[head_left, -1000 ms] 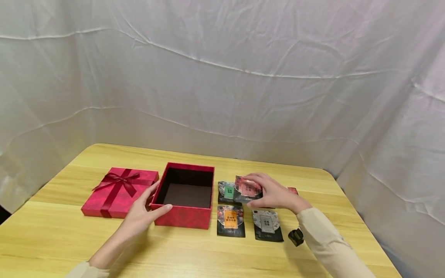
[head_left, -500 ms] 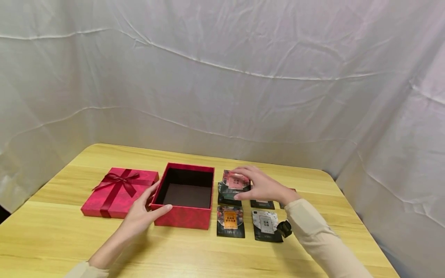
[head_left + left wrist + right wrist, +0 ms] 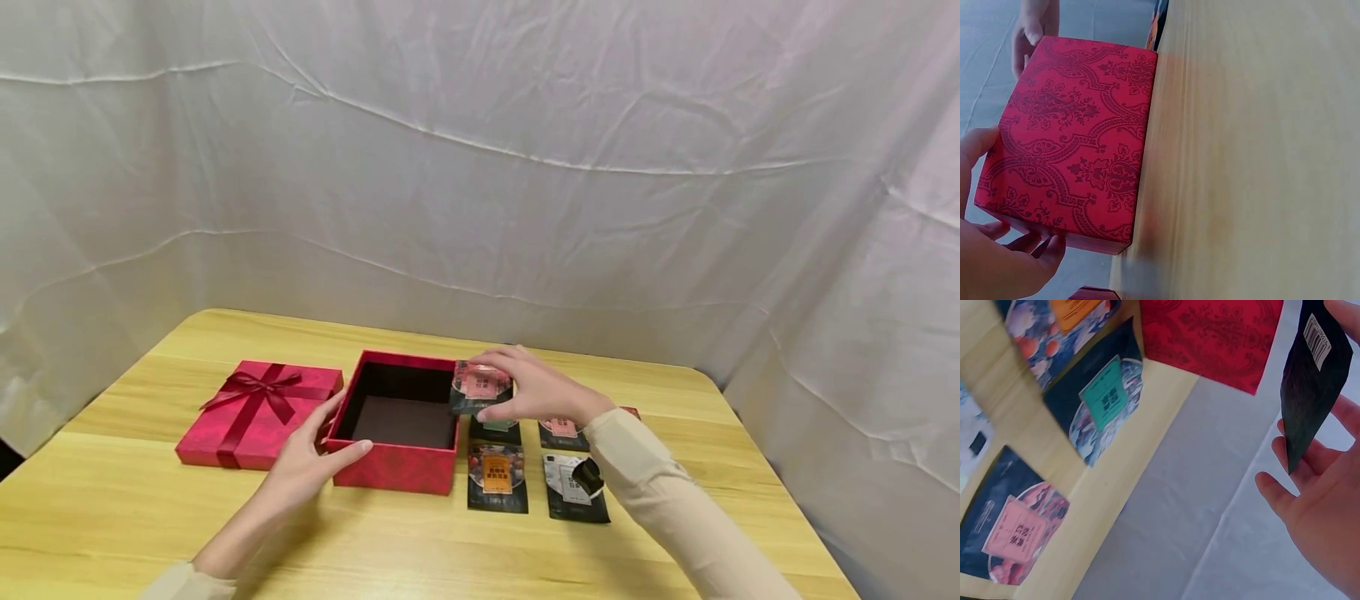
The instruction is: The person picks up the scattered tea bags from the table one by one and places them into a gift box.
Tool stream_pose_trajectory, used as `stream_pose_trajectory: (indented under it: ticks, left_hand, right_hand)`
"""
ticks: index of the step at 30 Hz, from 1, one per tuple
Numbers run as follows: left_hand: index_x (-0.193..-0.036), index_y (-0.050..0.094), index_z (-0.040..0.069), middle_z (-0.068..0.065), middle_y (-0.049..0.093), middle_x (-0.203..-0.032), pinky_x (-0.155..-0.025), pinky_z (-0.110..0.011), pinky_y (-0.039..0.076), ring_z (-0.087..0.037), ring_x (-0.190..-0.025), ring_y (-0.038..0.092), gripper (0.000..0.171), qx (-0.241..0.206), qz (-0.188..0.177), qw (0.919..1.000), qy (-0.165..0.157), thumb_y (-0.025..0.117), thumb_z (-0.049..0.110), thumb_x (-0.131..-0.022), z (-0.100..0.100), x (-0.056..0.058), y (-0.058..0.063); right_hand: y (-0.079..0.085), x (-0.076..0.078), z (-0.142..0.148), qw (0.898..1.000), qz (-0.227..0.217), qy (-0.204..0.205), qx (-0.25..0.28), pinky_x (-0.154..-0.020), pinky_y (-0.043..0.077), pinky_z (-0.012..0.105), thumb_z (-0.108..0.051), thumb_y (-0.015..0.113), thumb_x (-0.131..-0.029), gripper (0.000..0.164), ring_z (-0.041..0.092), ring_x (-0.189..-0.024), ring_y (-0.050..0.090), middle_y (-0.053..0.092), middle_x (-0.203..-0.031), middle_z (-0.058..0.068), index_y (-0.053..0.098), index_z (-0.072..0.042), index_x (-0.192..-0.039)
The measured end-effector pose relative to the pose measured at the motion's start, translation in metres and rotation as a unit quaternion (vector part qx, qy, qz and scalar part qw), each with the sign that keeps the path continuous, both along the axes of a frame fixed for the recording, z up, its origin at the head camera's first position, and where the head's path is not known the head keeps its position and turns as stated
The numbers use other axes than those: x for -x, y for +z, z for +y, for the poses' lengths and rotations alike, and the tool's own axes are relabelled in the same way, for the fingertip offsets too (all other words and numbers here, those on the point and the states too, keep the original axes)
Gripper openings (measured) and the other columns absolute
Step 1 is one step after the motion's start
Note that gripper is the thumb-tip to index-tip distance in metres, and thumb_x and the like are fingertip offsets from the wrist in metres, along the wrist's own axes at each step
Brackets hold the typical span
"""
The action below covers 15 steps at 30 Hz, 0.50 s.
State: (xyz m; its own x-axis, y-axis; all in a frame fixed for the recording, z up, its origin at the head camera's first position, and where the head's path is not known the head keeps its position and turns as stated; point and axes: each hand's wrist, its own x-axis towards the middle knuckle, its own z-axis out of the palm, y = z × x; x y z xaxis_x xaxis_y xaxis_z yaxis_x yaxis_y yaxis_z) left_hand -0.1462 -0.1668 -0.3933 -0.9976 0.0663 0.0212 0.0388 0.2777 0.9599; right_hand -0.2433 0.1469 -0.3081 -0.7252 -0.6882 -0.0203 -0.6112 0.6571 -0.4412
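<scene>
My left hand (image 3: 300,471) grips the near left corner of a red patterned gift box (image 3: 393,468), thumb at the front wall and fingers along the left side. The box stands lidless, its dark inside bare. In the left wrist view, fingers (image 3: 1052,253) lie against the box wall. Between thumb and fingers, my right hand (image 3: 547,390) pinches a dark pouch (image 3: 463,402) with a pink-red label, raised at the box's right rim. The right wrist view shows the pouch's black back (image 3: 1310,394) with a barcode.
Right of the box lie pouches with a green label (image 3: 495,432), an orange label (image 3: 497,475), a pink label (image 3: 558,429) and a whitish label (image 3: 562,500). Another red-topped pouch is mostly hidden behind the right sleeve. The ribboned lid (image 3: 198,437) lies left of the box.
The right hand has carried the pink-red pouch leftward, from above the other pouches to the box's right rim. The left hand and the box have stayed put.
</scene>
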Motion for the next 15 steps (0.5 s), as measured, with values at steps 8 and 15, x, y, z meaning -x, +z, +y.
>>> stream_pose_trajectory:
  ticks: [8, 15]
  left_hand:
    - [-0.155, 0.022, 0.016, -0.018, 0.037, -0.148, -0.096, -0.049, 0.042, -0.037, -0.125, 0.045, 0.086, -0.002, -0.003, 1.0, 0.001, 0.073, 0.03, -0.087, 0.0, -0.001, 0.001]
    - [-0.155, 0.021, 0.015, -0.018, 0.035, -0.149, -0.094, -0.044, 0.044, -0.037, -0.126, 0.045, 0.086, -0.007, -0.009, 0.9999, 0.0, 0.073, 0.029, -0.087, 0.0, 0.0, 0.001]
  right_hand:
    - [0.003, 0.004, -0.024, 1.0, 0.006, 0.019, -0.02, -0.099, 0.037, 0.051, -0.046, 0.072, -0.081, 0.076, 0.023, -0.127, 0.035, 0.037, -0.148, 0.007, 0.044, -0.019, -0.146]
    - [0.005, 0.008, -0.045, 0.999, 0.019, 0.029, -0.037, -0.098, 0.039, 0.046, -0.044, 0.073, -0.08, 0.075, 0.02, -0.126, 0.034, 0.039, -0.148, 0.006, 0.045, -0.02, -0.146]
